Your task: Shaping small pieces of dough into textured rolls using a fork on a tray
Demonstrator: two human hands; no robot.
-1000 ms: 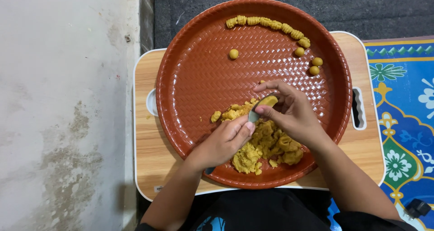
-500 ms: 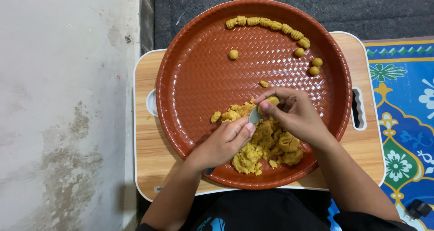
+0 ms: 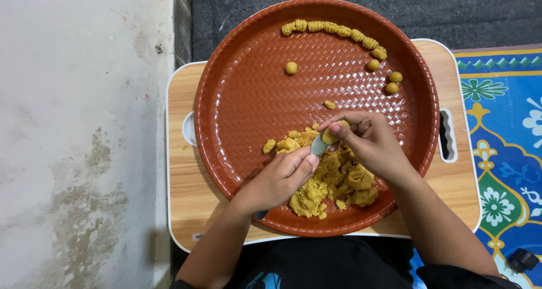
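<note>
Yellow dough (image 3: 333,181), portioning step: left hand (image 3: 279,179) clasps spoon (image 3: 319,146); right hand (image 3: 367,142) pinches a lump off it, rolling likely next.

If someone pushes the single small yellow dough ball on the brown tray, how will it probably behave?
The small round yellow dough ball would probably roll a little, though the round brown woven-pattern tray may slow it. It looks soft like the yellow dough heap, so a firm pinch could dent it.

Even, fairly bright overhead light, colours clean. Small specular glints on the glossy woven tray (image 3: 243,97), strongest along its left rim. Soft short shadows under the hands (image 3: 282,179). Sharp across frame, no motion blur; mild wide-angle bending at edges.
</note>
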